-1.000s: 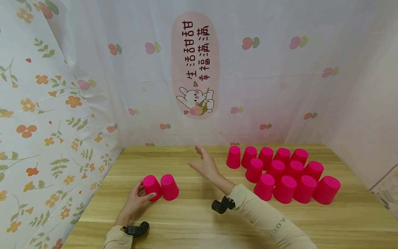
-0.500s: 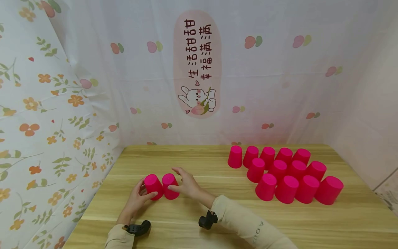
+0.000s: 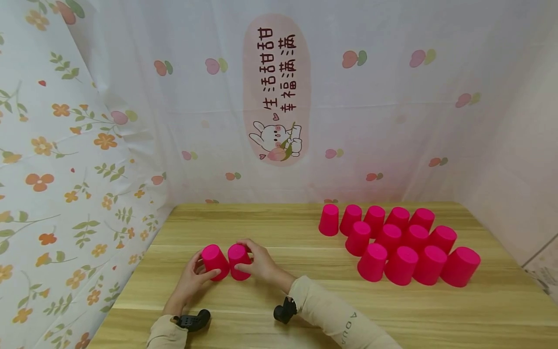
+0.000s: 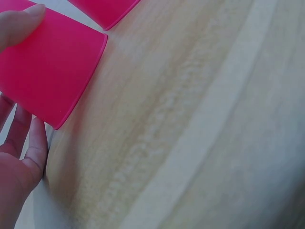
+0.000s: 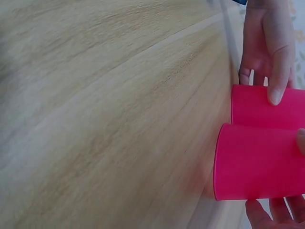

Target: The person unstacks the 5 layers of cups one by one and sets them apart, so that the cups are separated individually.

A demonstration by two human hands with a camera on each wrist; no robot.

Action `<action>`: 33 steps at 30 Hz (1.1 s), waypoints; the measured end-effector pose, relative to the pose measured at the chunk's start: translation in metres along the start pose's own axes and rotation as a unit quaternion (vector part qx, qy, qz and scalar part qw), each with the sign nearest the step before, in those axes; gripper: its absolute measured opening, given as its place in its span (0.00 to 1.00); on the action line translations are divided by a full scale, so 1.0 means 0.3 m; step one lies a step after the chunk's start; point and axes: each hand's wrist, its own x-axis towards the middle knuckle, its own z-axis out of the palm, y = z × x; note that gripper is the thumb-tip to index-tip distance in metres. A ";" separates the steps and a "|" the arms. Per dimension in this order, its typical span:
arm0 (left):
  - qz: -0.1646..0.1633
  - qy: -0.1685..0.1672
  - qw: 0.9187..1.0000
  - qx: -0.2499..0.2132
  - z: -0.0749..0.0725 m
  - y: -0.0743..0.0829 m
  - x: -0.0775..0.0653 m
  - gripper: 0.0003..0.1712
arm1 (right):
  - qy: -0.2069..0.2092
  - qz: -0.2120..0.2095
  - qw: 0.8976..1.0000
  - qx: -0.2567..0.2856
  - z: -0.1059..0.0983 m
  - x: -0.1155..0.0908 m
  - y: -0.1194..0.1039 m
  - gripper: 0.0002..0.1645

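Note:
Two pink plastic cups stand upside down side by side at the left of the table. My left hand grips the left cup, thumb across its front and fingers behind. Around the right cup curls my right hand, its thumb on the near side and fingers at the far side. In the left wrist view the left cup sits rim down, with the thumb on its wall. The right wrist view has the right cup in front and the left cup just beyond it.
Several more pink cups stand upside down in three rows at the right of the wooden table. A printed curtain hangs behind the table, and a floral cloth covers the left side.
My right hand has come down and to the left from over the middle of the table and now grips the right cup. My left hand has stayed on the left cup.

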 end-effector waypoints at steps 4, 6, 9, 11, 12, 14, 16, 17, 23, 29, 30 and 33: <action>-0.002 -0.002 1.000 0.000 0.001 0.006 -0.003 0.38 | -0.002 0.007 1.000 -0.004 -0.002 -0.001 -0.002 0.32; -0.003 -0.006 1.000 -0.001 0.000 0.009 -0.005 0.38 | -0.003 0.008 1.000 -0.007 -0.004 -0.001 -0.003 0.32; -0.004 -0.008 1.000 -0.003 0.000 0.011 -0.008 0.38 | -0.005 0.013 1.000 -0.003 -0.013 -0.002 -0.003 0.32; -0.005 -0.007 1.000 -0.006 -0.001 0.011 -0.009 0.38 | -0.005 0.020 1.000 -0.002 -0.027 -0.002 -0.007 0.33; -0.004 -0.006 1.000 -0.006 -0.001 0.011 -0.009 0.38 | -0.003 0.022 1.000 -0.003 -0.036 -0.002 -0.009 0.33; -0.003 -0.003 1.000 -0.007 -0.001 0.011 -0.009 0.38 | 0.001 0.024 1.000 -0.004 -0.061 -0.002 -0.015 0.33; -0.001 -0.001 1.000 -0.005 0.000 0.011 -0.008 0.38 | 0.007 0.020 1.000 -0.012 -0.093 -0.002 -0.021 0.33; 0.000 -0.001 1.000 -0.004 0.000 0.010 -0.008 0.37 | 0.010 0.017 1.000 -0.015 -0.111 -0.002 -0.024 0.33; -0.002 -0.002 1.000 -0.003 0.002 0.008 -0.008 0.38 | 0.027 0.004 0.999 -0.036 -0.241 -0.013 -0.040 0.33; 0.000 0.006 1.000 0.004 0.002 0.005 -0.008 0.39 | 0.045 0.011 0.998 -0.049 -0.395 -0.037 -0.041 0.34; 0.001 0.008 1.000 0.007 0.002 0.005 -0.008 0.39 | 0.048 0.011 0.997 -0.055 -0.421 -0.043 -0.038 0.34; -0.002 0.008 1.000 0.012 0.003 0.004 -0.007 0.39 | 0.058 0.006 0.995 -0.080 -0.499 -0.067 -0.025 0.35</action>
